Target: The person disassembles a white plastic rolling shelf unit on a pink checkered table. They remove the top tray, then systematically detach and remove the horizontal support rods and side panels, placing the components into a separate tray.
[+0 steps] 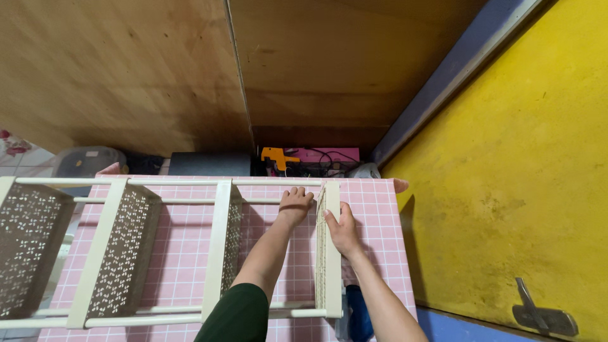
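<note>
A cream plastic shelf rack (221, 240) lies on its side across a pink checked surface (183, 240). Its panels are perforated with small flower cutouts. My left hand (295, 206) reaches between the two right-hand panels, fingers spread flat near the rack's top rail. My right hand (342, 229) presses against the outer face of the rightmost panel (329, 247), thumb on its edge. A dark green sleeve covers my left upper arm.
A yellow wall (506, 190) stands at the right with a metal latch (538, 313) low down. Plywood panels (158, 76) rise behind. Beyond the pink surface lie an orange tool (277, 156), black cables, a dark box (209, 163) and a grey container (85, 161).
</note>
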